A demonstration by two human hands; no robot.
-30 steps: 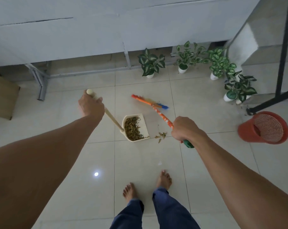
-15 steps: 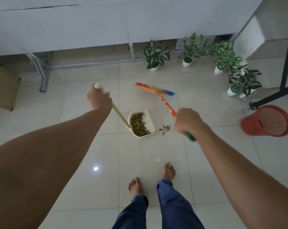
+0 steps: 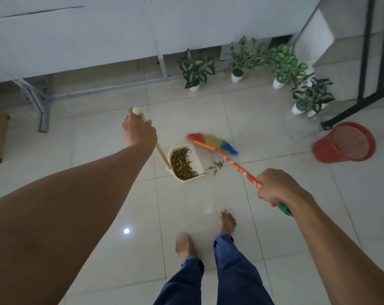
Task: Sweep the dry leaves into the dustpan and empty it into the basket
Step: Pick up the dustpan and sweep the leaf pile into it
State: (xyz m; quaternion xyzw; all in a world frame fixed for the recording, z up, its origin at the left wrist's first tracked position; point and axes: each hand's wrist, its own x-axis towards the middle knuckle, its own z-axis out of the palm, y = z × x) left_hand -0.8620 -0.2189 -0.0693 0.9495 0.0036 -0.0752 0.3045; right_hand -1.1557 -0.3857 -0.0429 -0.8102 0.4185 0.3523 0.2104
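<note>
Your left hand (image 3: 138,130) is clenched around the top of the cream dustpan's (image 3: 185,164) long upright handle, and the pan sits flat on the pale tiled floor (image 3: 98,216) ahead of your bare feet, its open mouth facing right. It already holds a heap of dry leaves (image 3: 182,165). Your right hand (image 3: 274,187) grasps the orange broom (image 3: 237,166) near its green end; the stick runs away from you, up and to the left, ending in a multicoloured brush head (image 3: 213,143) lying just beyond the pan's far right corner. A few loose leaves (image 3: 216,167) lie on the tile just right of the pan's mouth, between the pan and the broomstick. The brush head sits farther from you than these leaves, so the coming stroke likely means pulling it back toward you and leftward. The red mesh basket (image 3: 345,143) lies tipped on its side well to the right, its opening turned toward you, with open floor between it and the pan. Potted plants (image 3: 196,70) line the wall beyond, clear of the sweeping path.
</note>
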